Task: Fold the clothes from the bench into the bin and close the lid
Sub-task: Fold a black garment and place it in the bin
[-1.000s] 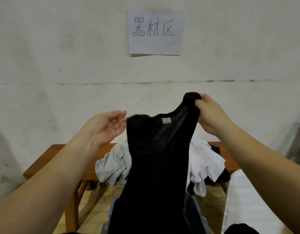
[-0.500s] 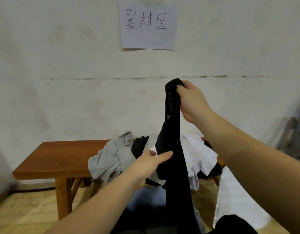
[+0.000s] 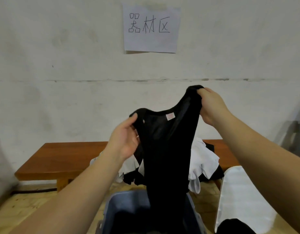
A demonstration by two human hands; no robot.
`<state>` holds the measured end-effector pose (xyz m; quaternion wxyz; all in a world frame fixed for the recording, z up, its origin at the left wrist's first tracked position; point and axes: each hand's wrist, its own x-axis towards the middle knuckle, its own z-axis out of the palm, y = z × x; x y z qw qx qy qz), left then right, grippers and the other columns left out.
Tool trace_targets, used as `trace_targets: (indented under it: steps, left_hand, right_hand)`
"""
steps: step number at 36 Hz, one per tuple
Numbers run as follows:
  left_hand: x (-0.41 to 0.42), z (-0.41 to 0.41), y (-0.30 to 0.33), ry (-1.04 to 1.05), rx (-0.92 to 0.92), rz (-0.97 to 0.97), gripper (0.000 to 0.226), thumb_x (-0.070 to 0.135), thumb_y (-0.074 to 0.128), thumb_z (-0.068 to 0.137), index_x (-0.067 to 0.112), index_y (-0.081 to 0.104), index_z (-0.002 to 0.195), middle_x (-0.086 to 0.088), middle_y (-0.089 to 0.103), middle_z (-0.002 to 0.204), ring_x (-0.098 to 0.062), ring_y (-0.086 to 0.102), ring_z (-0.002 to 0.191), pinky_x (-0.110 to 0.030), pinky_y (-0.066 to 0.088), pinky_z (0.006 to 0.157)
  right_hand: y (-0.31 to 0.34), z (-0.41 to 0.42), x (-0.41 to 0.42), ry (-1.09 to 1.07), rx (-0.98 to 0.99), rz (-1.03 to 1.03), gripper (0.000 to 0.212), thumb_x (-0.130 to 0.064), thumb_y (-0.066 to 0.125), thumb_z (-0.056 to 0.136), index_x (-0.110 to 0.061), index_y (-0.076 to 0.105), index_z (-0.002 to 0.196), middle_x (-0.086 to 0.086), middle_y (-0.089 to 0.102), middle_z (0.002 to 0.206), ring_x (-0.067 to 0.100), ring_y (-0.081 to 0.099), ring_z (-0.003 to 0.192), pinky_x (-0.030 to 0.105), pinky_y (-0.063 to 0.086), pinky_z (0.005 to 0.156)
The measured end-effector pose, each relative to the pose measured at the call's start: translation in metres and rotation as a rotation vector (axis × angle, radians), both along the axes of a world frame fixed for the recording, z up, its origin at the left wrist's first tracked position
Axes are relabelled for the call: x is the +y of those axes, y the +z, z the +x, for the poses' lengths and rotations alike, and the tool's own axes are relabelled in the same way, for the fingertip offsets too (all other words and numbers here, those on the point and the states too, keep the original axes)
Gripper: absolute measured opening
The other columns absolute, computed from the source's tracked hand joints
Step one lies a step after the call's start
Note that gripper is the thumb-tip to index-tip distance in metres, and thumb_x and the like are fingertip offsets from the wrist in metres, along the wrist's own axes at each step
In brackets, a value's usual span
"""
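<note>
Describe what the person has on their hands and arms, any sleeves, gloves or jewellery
Both forearms are bare: no sleeves reach into view, and neither hand is gloved. The left hand wears a thin, light-coloured ring on one finger. The right hand shows no ring or watch.

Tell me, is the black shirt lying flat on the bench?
No, both hands, the left hand and the right hand, hold the black shirt up in the air in front of the bench.

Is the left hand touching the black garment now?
Touching. In the head view, the left hand has its thumb pressed on one shoulder of the black garment, and the right hand pinches the other shoulder.
</note>
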<state>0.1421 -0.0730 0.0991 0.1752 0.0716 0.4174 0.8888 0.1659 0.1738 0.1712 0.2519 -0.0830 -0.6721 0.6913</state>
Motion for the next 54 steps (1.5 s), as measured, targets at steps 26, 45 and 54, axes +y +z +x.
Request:
trace_targets:
  steps: [26, 45, 54]
  left_hand:
    - [-0.031, -0.018, 0.084, 0.142, 0.461, -0.397, 0.024, 0.005, 0.060, 0.095, 0.004, 0.060, 0.120, -0.008, 0.071, 0.109, -0.022, 0.070, 0.101, -0.027, 0.056, 0.078]
    - [-0.012, -0.002, 0.059, 0.053, 0.543, -0.352, 0.016, -0.001, 0.054, 0.095, 0.006, 0.068, 0.095, -0.001, 0.075, 0.083, -0.013, 0.070, 0.083, -0.022, 0.053, 0.079]
    - [-0.026, -0.006, 0.058, 0.067, 0.501, -0.263, 0.016, 0.001, 0.052, 0.097, 0.002, 0.067, 0.103, -0.006, 0.075, 0.093, -0.018, 0.071, 0.093, -0.024, 0.055, 0.083]
  right_hand:
    - [0.024, 0.023, -0.030, 0.331, 0.094, 0.356, 0.007, -0.021, 0.063, 0.096, -0.015, 0.062, 0.092, -0.001, 0.068, 0.086, 0.013, 0.067, 0.081, 0.032, 0.056, 0.082]
    - [-0.044, -0.012, -0.077, 0.504, 0.072, -0.004, 0.013, -0.017, 0.048, 0.096, -0.014, 0.060, 0.099, -0.003, 0.066, 0.090, 0.012, 0.062, 0.086, 0.033, 0.043, 0.085]
    - [-0.164, -0.006, -0.072, 0.848, -0.507, 0.852, 0.028, -0.005, 0.061, 0.085, -0.010, 0.060, 0.112, 0.003, 0.065, 0.102, 0.013, 0.061, 0.095, 0.032, 0.048, 0.094]
